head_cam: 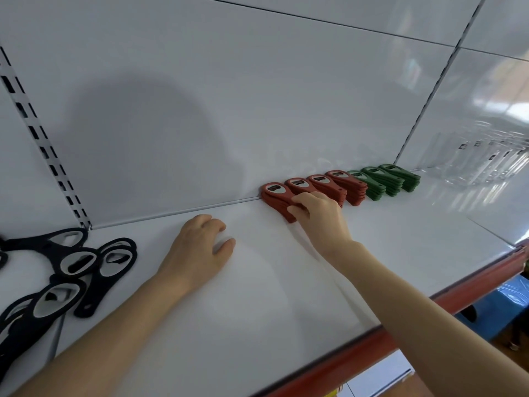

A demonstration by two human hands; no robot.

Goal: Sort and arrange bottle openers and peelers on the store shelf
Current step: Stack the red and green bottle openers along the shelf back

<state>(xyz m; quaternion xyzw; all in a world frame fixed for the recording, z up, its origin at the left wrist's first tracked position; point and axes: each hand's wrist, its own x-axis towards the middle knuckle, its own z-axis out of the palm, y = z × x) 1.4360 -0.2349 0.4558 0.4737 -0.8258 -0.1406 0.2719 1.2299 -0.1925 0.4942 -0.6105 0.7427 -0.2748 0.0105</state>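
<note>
Here's the white shelf point(286, 296), wide and bare down the middle, with the white back panel point(257, 96) rising behind it, and that panel is doing the work of a stop: everything sorted butts up against it.

Along the back runs the tidy row: four red stacks point(329, 184), then three green stacks point(386, 180) to their right, side by side and grouped by colour, which looks like the whole point of the sort. Every opener lies flat with its rounded, metal-lined head at the panel and its handle running out toward the front edge, slanted to the right in this view, so the long axes are parallel down the line.

Far left, well apart from the row, the black openers point(71, 267) lie in a loose heap, heads and handles pointing every which way; by the look of it they are not yet sorted.

Now the hands. The left hand point(197, 250) rests on the bare shelf, fingers loosely curled, holding nothing; probably a brace. The right hand point(320, 216) is at the row's near end, its fingers point(297, 209) curled round the handle end of the leftmost red stack point(276, 196), seemingly squaring it against the panel and its neighbour.
</note>
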